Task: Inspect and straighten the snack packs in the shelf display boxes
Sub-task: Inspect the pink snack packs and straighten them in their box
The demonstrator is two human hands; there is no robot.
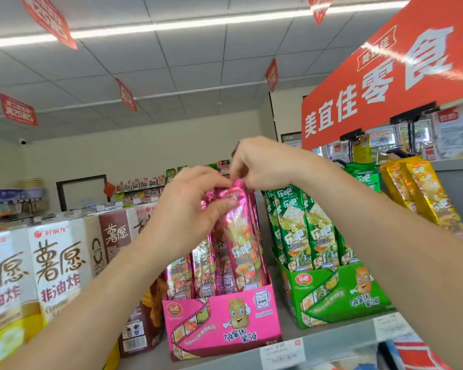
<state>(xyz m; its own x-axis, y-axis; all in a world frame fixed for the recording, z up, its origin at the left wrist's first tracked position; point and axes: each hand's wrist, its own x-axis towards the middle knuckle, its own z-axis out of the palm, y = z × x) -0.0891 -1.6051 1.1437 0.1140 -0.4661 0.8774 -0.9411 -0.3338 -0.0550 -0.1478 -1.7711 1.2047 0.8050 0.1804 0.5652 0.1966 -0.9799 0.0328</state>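
Grey shelf edging (332, 340) runs along the bottom of the view and carries a white price tag (282, 349) reading 2.50. Just behind it stands a pink display box (219, 324) printed with a crowned cartoon potato and a red 乐吧 logo; upright pink snack packs fill it. One pink pack (241, 244), at the front right of the box, rises a little above its neighbours and shows 乐吧 on its face. The left hand (193, 201) pinches this pack near its top, thumb laid across the front and fingers curled behind. The right hand (262, 164) comes from above and nips the pack's top seal between thumb and fingertips.

To the right, apart from the pink box, a green display box (340, 295) with the same logo and a potato figure holds upright green packs (302, 222) marked 乐吧. To the left stand tall white cartons (56, 268) reading 薯愿 非油炸, with a brown carton (115, 236) marked 薯愿 beside them. Further right, yellow packs (422, 193) lean back together. Above them hangs a red sign (385, 76) with white 美宜佳零食. Red tags (48, 20) dangle from the tiled ceiling; their writing is blurred.
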